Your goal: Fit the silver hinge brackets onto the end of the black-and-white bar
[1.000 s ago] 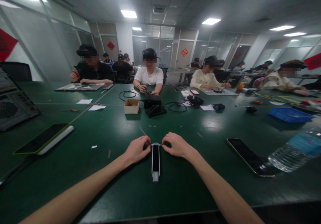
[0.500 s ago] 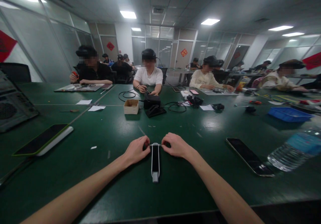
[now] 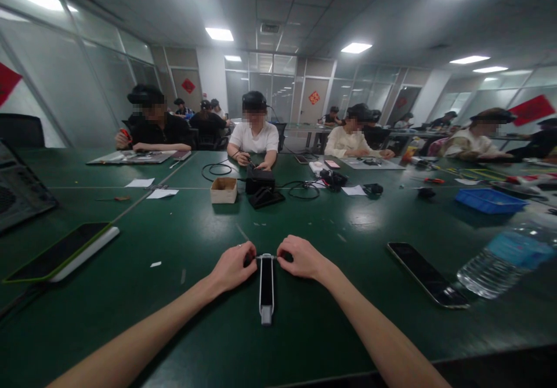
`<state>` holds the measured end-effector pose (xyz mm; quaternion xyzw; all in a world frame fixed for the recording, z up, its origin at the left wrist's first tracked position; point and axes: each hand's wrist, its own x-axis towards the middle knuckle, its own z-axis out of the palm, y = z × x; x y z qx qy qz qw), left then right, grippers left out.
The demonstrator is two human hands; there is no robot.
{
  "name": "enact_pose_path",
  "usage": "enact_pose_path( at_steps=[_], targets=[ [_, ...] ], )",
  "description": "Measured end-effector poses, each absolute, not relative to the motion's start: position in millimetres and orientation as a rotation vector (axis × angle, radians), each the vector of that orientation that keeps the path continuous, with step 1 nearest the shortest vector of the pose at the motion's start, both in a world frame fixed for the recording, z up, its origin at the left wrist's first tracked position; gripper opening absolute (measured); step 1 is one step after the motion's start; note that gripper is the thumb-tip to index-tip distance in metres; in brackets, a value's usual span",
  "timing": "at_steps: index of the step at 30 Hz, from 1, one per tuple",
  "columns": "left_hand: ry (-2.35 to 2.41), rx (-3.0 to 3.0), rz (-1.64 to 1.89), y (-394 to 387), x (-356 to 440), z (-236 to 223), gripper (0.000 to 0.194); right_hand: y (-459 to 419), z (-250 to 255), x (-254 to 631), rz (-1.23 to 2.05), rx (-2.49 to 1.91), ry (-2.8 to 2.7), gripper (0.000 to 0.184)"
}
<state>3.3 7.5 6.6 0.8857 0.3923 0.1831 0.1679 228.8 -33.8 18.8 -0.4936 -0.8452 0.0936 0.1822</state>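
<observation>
A slim device with a white rim and a dark face lies lengthwise in front of me; I cannot tell its exact kind. Its near end carries a grey block. Across the far end runs a thin light-coloured bar or cord, too small to make out. My left hand is closed in a pinch at the left side of that bar. On the other side, my right hand pinches at its right end with curled fingers. Both hands rest close to the green table, one on each side of the device.
To the right are a phone and a water bottle lying on its side. A green-edged phone is at left. Farther off are a small box, a black stand, cables and a blue tray. Co-workers sit opposite.
The view has tilted slightly, so the scene sits a little lower and farther left. Both hands keep their pinch beside the device, with no clear movement against it.
</observation>
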Motion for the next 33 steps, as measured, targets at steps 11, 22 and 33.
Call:
enact_pose_path(
  at_steps=[11,22,33],
  targets=[
    [1.060,2.403,0.543,7,3,11,0.015,-34,19,227,0.228,-1.393,-2.385,0.008],
    [0.966,2.350,0.496,6,0,23,0.020,-32,17,226,0.231,-1.407,-2.350,0.010],
    [0.960,2.358,0.461,10,1,18,0.025,-35,25,226,0.239,-1.373,-2.339,0.011]
  ],
)
